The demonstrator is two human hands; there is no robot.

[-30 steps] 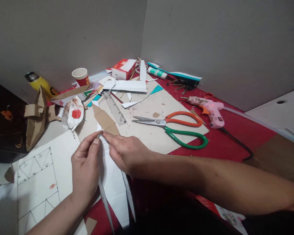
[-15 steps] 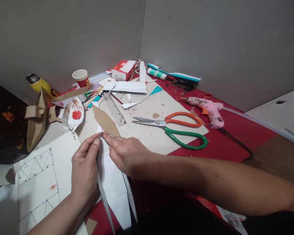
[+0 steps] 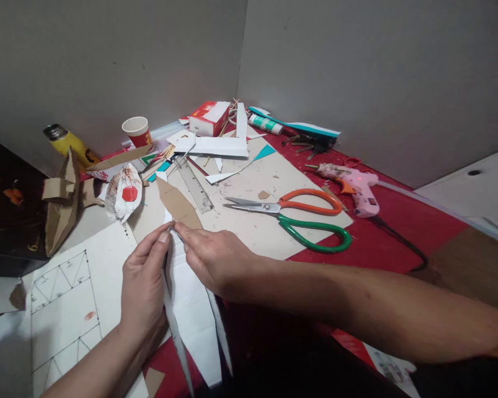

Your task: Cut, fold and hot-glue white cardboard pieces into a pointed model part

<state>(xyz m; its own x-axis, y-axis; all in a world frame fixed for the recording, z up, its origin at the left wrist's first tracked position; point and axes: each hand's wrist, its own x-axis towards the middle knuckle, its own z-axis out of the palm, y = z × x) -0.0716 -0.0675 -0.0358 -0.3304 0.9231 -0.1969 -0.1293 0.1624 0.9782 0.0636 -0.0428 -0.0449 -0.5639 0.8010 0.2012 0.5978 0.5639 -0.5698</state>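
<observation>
Both hands meet at the far end of a long white cardboard piece (image 3: 193,309) with raised side strips. My left hand (image 3: 146,276) pinches its left edge between thumb and fingers. From the right, my right hand (image 3: 216,257) presses its thumb and fingers on the same end, close to the left fingertips. The exact contact is partly hidden by the fingers. Just beyond them lies a brown cardboard piece (image 3: 178,204), pointed in outline. Scissors (image 3: 269,208) with one orange and one green handle rest open to the right of my hands.
A pink glue gun (image 3: 359,188) with a black cable lies at the right. The steel ruler (image 3: 197,188), paper cup (image 3: 136,130), red box (image 3: 209,119) and white offcuts (image 3: 216,146) are farther back. At left are a truss drawing (image 3: 66,304), cardboard model (image 3: 62,204) and yellow bottle (image 3: 72,146).
Almost nothing differs. Both hands keep their hold on the white cardboard piece, with only a very slight shift of the fingers and the piece.
</observation>
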